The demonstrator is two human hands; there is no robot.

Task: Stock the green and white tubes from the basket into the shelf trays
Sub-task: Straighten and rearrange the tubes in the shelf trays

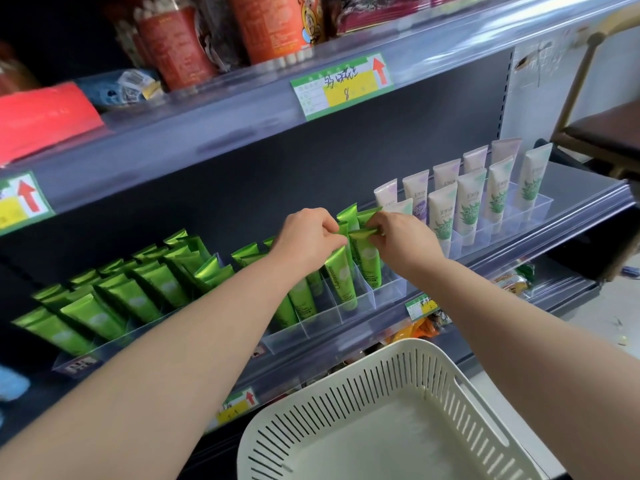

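Observation:
Both hands are at the middle shelf, over a clear divided tray (349, 315) of green tubes. My left hand (310, 233) pinches the crimped top of a green tube (343, 278) standing in a front compartment. My right hand (398, 233) pinches the top of the neighbouring green tube (370, 261). More green tubes (114, 306) lean in rows in the tray to the left. White tubes (467, 206) with green and purple prints stand in a clear tray (533, 209) to the right. The cream slotted basket (398, 420) below the hands shows nothing inside.
The shelf above holds red and orange packages (180, 46) and a red box (45, 116), with a green and yellow price label (343, 84) on its rail. A lower shelf holds snack packets (419, 327). A wooden chair (602, 129) stands at the right.

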